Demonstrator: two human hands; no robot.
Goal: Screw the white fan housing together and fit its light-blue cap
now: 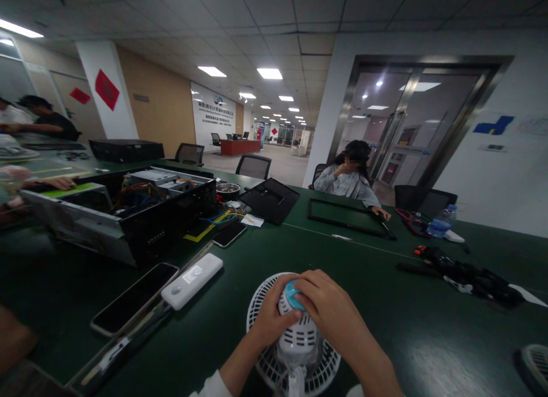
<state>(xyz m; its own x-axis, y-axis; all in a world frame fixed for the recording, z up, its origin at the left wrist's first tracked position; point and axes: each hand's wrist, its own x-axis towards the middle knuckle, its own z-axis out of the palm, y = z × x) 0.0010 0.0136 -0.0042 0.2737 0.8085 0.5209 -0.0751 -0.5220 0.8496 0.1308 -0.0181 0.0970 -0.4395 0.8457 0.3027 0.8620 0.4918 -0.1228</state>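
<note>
A small white fan (299, 334) lies with its round slatted grille (261, 294) down on the green table in front of me. Its motor housing points up and carries a light blue cap (293, 295) at the top. My left hand (272, 317) is wrapped round the left side of the housing, thumb across the front. From the right, my right hand (323, 300) grips the blue cap with bent fingers. Part of the cap is hidden under both hands' fingers.
Two phones (135, 299) (230, 234), a white stick-shaped device (192, 281) and an opened computer case (128, 214) lie left. Across the green table (377, 283), a seated person (346, 177) touches a black frame (351, 219). A bottle (443, 221) and black gear (471, 274) are right.
</note>
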